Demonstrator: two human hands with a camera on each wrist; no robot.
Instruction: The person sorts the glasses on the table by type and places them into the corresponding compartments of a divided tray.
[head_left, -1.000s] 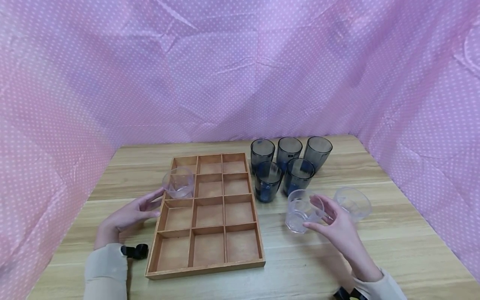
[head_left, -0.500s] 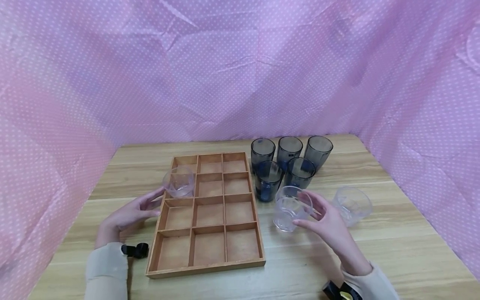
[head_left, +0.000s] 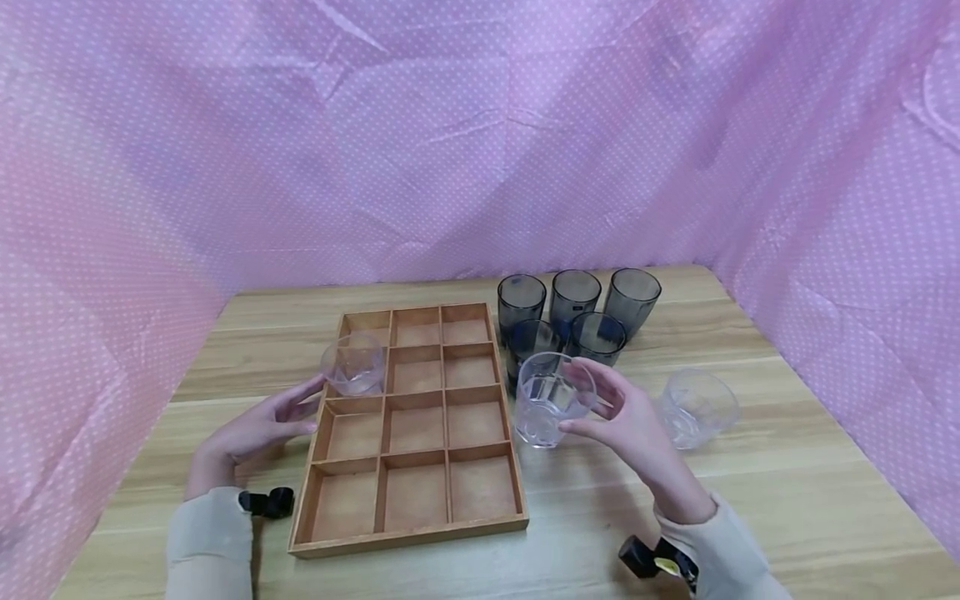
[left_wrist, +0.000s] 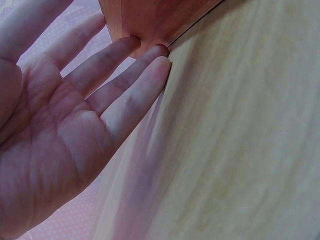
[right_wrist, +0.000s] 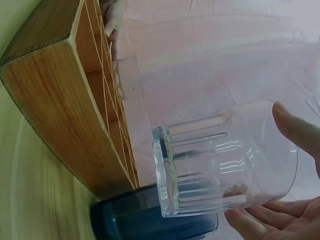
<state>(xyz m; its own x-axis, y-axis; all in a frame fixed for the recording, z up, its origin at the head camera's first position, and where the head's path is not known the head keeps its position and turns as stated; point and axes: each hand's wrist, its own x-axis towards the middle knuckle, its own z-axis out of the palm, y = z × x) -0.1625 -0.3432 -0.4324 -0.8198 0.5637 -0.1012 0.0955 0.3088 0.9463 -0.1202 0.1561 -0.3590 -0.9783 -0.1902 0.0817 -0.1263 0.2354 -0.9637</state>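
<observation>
A clear plastic cup [head_left: 549,407] is held in the air by my right hand [head_left: 626,421], just right of the wooden tray [head_left: 405,543]. In the right wrist view my thumb and fingers grip the cup's [right_wrist: 225,160] sides near its rim, its ribbed base off the table. My left hand [head_left: 258,429] rests beside the tray's left edge; the left wrist view shows its fingers [left_wrist: 130,100] extended, fingertips against the tray's side [left_wrist: 150,22]. Another clear cup [head_left: 354,367] stands in the tray's left column, second row from the back.
Several dark blue-grey glasses [head_left: 633,300] stand in a cluster right of the tray's far half. A third clear cup [head_left: 696,410] is on the table, right of my right hand. Pink dotted cloth [head_left: 450,142] hangs round the table's back and sides.
My right hand has carried the clear cup leftward and slightly up, towards the tray; it now partly overlaps a dark glass in view. The left hand has stayed at the tray's edge.
</observation>
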